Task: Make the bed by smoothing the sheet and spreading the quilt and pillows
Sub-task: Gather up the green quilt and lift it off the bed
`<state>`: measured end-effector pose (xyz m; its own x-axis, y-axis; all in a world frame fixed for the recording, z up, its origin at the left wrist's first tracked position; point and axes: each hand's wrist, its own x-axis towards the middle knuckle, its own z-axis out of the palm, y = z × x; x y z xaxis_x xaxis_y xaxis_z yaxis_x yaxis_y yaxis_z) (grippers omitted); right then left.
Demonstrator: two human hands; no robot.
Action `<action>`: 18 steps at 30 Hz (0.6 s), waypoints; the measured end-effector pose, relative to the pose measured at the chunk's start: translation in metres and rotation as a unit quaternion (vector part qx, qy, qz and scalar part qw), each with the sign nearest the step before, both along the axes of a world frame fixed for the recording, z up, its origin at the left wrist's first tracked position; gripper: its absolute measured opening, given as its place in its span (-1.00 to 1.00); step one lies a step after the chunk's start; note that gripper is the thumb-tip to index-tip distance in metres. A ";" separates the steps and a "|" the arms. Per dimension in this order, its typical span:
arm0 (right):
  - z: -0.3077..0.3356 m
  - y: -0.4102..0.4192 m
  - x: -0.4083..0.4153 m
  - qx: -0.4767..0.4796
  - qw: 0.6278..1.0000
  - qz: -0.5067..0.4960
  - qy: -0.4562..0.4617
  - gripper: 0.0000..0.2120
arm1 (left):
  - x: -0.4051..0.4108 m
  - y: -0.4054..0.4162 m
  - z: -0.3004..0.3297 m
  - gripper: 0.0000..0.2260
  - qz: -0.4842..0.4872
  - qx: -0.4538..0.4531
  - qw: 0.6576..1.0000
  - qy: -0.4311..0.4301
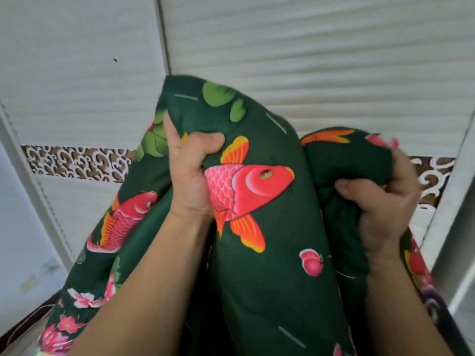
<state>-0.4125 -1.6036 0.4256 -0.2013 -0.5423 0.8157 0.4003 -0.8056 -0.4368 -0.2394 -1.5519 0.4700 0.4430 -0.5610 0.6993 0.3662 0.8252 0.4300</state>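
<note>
Both hands are up in front of me, left hand point(191, 173) and right hand point(383, 204) each clenched on a bunched fold of the quilt point(270, 253), and I judge I hold it high and apart like this so its length can hang free and be shaken open over the bed. It is thick and padded, dark green with red carp, lily pads and pink blossoms, raised before the white cupboard doors point(334, 60) and still folded over itself between my fists.
</note>
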 end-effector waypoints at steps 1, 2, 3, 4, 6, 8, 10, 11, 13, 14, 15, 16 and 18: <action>-0.015 -0.012 0.002 0.024 0.999 -0.036 0.019 -0.72 | 0.001 -0.012 -0.015 -0.23 0.051 0.035 0.998 -0.009; -0.033 -0.027 0.004 0.049 0.996 -0.070 0.037 -0.76 | 0.001 -0.027 -0.032 -0.33 0.090 0.077 0.993 -0.021; -0.051 -0.040 0.007 0.071 0.989 -0.114 0.058 -0.80 | 0.003 -0.041 -0.052 -0.42 0.122 0.118 0.985 -0.035; -0.069 -0.053 0.011 0.080 0.979 -0.161 0.092 -0.80 | 0.007 -0.056 -0.073 -0.50 0.153 0.162 0.973 -0.052; -0.107 -0.077 0.020 0.089 0.953 -0.239 0.163 -0.69 | 0.017 -0.077 -0.113 -0.56 0.198 0.246 0.943 -0.109; -0.145 -0.095 0.031 0.103 0.929 -0.269 0.234 -0.66 | 0.032 -0.097 -0.155 -0.52 0.219 0.315 0.904 -0.191; -0.183 -0.114 0.045 0.121 0.901 -0.279 0.311 -0.68 | 0.050 -0.116 -0.198 -0.46 0.231 0.381 0.852 -0.275; -0.201 -0.121 0.050 0.129 0.887 -0.279 0.345 -0.67 | 0.058 -0.121 -0.218 -0.46 0.235 0.404 0.828 -0.310; -0.220 -0.128 0.057 0.135 0.860 -0.284 0.401 -0.67 | 0.067 -0.129 -0.245 -0.44 0.242 0.418 0.795 -0.366; -0.232 -0.132 0.061 0.137 0.850 -0.285 0.421 -0.69 | 0.072 -0.133 -0.261 -0.44 0.241 0.431 0.781 -0.382; -0.238 -0.134 0.065 0.133 0.841 -0.289 0.438 -0.71 | 0.074 -0.136 -0.270 -0.44 0.244 0.435 0.773 -0.392; -0.245 -0.135 0.068 0.129 0.830 -0.293 0.458 -0.73 | 0.076 -0.139 -0.281 -0.45 0.246 0.442 0.765 -0.398; -0.259 -0.138 0.073 0.137 0.807 -0.297 0.492 -0.71 | 0.079 -0.145 -0.300 -0.43 0.254 0.465 0.743 -0.409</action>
<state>-0.3393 -1.7420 0.1671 0.1790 -0.7757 0.6052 -0.6703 -0.5464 -0.5021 -0.1602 -1.6965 0.1695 0.4031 -0.8756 0.2663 -0.5893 -0.0257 0.8075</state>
